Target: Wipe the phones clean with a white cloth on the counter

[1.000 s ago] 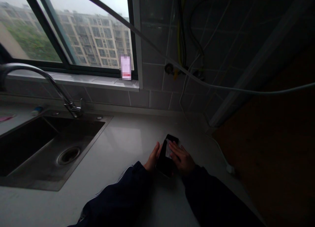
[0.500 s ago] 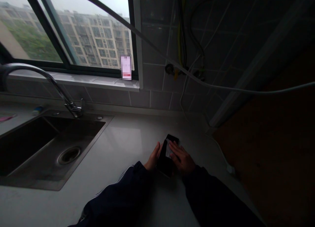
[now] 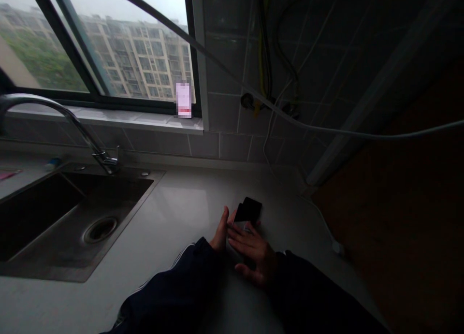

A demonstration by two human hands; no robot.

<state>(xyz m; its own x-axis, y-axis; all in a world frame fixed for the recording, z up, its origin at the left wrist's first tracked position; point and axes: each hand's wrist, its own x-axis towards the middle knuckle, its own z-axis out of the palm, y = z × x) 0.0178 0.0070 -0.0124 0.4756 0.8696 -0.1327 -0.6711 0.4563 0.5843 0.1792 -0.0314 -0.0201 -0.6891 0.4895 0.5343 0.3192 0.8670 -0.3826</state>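
My left hand (image 3: 220, 235) holds a black smartphone (image 3: 242, 214) along its left side, thumb raised beside the edge. Over the phone's lower part lies my right hand (image 3: 255, 252), its fingers stretched out and pressing a thin pale wipe (image 3: 239, 224) onto the screen. The thumb of that hand is spread away from the fingers. Most of the wipe and the phone's lower end are hidden beneath the hand. Just beyond the phone's top edge, a second flat black object (image 3: 255, 206) shows; its kind is unclear in the dim light.
A steel sink (image 3: 119, 237) with a curved faucet (image 3: 79, 123) is set into the white counter (image 3: 181, 203) at left. A pale pixelated item (image 3: 183, 99) stands on the windowsill. A white cable (image 3: 344, 131) crosses in front of the tiled wall.
My right hand has slid down the phone toward me, taking the wipe with it. More of the phone's upper screen shows now. The left hand stays at the phone's side.
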